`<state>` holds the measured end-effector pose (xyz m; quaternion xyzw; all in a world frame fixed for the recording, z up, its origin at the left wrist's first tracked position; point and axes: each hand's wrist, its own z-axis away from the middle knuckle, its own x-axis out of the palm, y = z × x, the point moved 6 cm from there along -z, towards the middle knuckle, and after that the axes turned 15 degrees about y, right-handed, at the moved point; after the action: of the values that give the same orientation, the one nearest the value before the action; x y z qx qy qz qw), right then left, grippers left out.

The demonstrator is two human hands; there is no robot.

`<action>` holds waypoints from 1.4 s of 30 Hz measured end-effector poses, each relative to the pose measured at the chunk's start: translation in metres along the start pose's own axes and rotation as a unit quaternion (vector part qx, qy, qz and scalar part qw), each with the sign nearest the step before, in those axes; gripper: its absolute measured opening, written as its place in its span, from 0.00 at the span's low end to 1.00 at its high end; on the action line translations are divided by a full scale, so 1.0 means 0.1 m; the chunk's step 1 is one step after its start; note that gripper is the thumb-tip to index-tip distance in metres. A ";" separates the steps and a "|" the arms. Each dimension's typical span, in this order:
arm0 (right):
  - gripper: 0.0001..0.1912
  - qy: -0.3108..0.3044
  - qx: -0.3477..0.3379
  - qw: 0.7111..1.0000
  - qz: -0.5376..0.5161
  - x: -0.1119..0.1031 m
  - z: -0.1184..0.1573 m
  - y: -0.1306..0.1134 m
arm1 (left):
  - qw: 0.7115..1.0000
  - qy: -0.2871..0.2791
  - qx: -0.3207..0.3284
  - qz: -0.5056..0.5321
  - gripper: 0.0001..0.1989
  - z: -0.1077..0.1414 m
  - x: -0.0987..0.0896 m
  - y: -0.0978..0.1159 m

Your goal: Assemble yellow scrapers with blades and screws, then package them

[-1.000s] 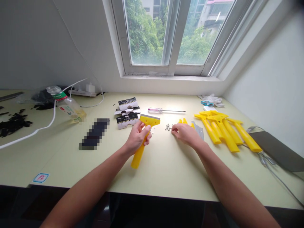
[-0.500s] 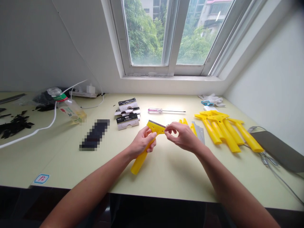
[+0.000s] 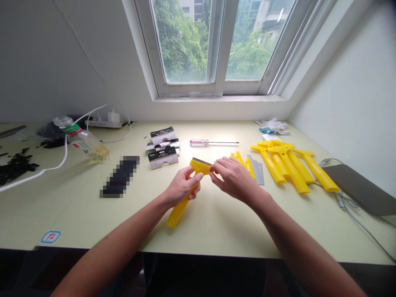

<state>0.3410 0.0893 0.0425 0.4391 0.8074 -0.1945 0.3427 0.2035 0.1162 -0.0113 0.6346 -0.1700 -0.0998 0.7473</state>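
Note:
A yellow scraper [image 3: 179,211] is gripped in my left hand [image 3: 185,186], its handle slanting down toward the table's front edge. A dark blade strip runs along the upper edge of its head. At the right end of that head, the fingers of my right hand [image 3: 230,175] are pinched together; whatever is between the fingertips is too small to make out. Just behind the right hand lie yellow plastic pieces [image 3: 240,160] and flat grey blades [image 3: 258,171], partly covered by the hand. Beyond both hands rests a screwdriver [image 3: 199,142] with a clear, pinkish handle.
Several yellow scraper handles [image 3: 297,171] lie at the right, near white gloves [image 3: 274,126] and a dark grey flat object [image 3: 359,187] with cables. Black-and-white cards [image 3: 163,158] sit left of centre. Farther left are a pixelated dark patch [image 3: 120,176], a bottle [image 3: 89,146] and black scraps [image 3: 18,167].
The view has shifted slightly. My right fingers have closed in on the right end of the scraper head and cover more of it. The left hand keeps the same hold.

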 end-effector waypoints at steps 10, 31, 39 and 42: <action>0.06 0.012 0.152 0.968 -0.200 -0.02 0.01 0.18 | 0.999 -0.040 0.009 0.020 0.17 0.03 0.00 0.05; 0.10 -0.077 0.306 0.818 -0.481 0.20 0.05 0.21 | 0.998 0.000 0.060 0.004 0.17 -0.02 -0.04 0.07; 0.11 -0.063 0.307 0.831 -0.459 0.22 0.03 0.17 | 0.998 0.009 0.049 0.027 0.15 -0.02 -0.05 0.07; 0.10 -0.038 0.302 0.841 -0.448 0.23 0.04 0.14 | 0.998 0.012 0.050 0.036 0.16 -0.02 -0.06 0.07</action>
<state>0.3451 0.1078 0.0229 0.1037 0.8041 -0.5770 0.0990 0.1983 0.1209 -0.0056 0.6653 -0.1889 -0.0566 0.7200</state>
